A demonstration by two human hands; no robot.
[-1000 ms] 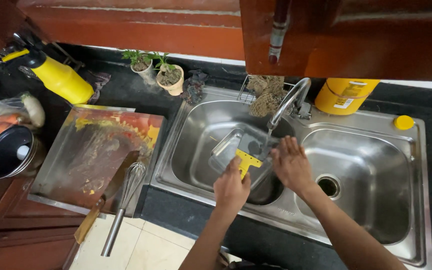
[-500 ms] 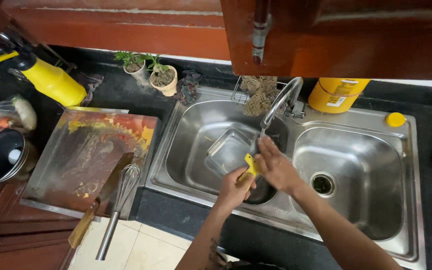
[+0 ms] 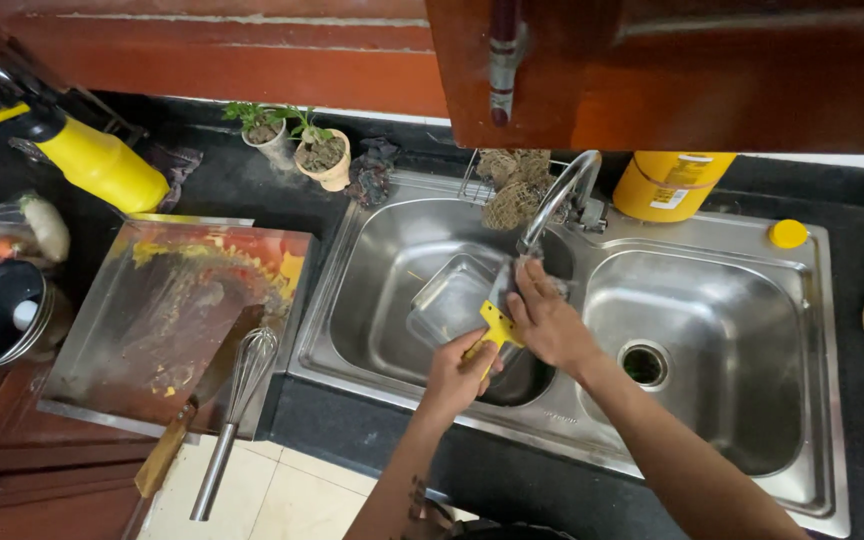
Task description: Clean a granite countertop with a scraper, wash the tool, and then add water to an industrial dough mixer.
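Note:
Over the left basin of a steel double sink (image 3: 372, 250), my left hand (image 3: 457, 375) grips the yellow handle of a small kitchen tool (image 3: 493, 330), likely a peeler. My right hand (image 3: 549, 320) covers the tool's upper end, fingers curled on it just below the spout of the curved tap (image 3: 557, 200). A clear square container (image 3: 447, 305) lies in the basin under both hands. The tool's head is hidden by my right hand.
A stained steel tray (image 3: 152, 310) sits left of the sink with a wooden-handled knife (image 3: 187, 425) and a whisk (image 3: 237, 410) overhanging its front edge. Two small potted plants (image 3: 302, 145), a yellow spray bottle (image 3: 82, 155), a yellow jar (image 3: 667, 180) and scrubbers (image 3: 507, 190) line the back.
My right hand has closed in from the right basin side onto the yellow tool, and both hands have moved up under the tap spout.

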